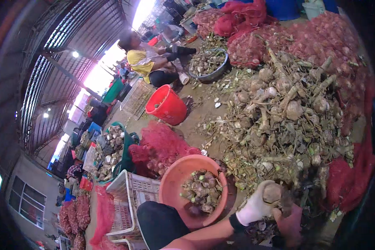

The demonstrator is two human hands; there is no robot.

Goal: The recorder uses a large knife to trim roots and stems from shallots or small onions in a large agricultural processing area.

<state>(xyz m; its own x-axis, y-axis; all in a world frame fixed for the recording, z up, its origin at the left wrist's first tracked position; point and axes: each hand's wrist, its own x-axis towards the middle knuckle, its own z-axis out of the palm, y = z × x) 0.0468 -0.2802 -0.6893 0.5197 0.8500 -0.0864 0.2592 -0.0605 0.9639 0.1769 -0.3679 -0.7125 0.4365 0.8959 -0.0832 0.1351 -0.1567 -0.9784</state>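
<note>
My left hand (255,204), in a pale glove with a dark cuff, grips a brownish garlic bulb (272,192). Close below the bulb is my right hand (290,222), blurred and pinkish. Its fingers are bent, but whether it holds a tool or the bulb's stem is too smeared to tell. A large heap of untrimmed garlic (284,115) with dry stalks and leaves rises just beyond both hands. To the left of them stands an orange plastic basin (172,187), partly filled with trimmed garlic bulbs (203,189). Dark trimmings (261,231) lie under my hands.
White plastic crates (143,187) and a red mesh sack (165,140) flank the basin. Beyond are a red bucket (170,109) and a seated person (143,62) beside a grey tub (226,64). Filled mesh sacks (325,40) back the heap. My knee (159,222) touches the basin's near side.
</note>
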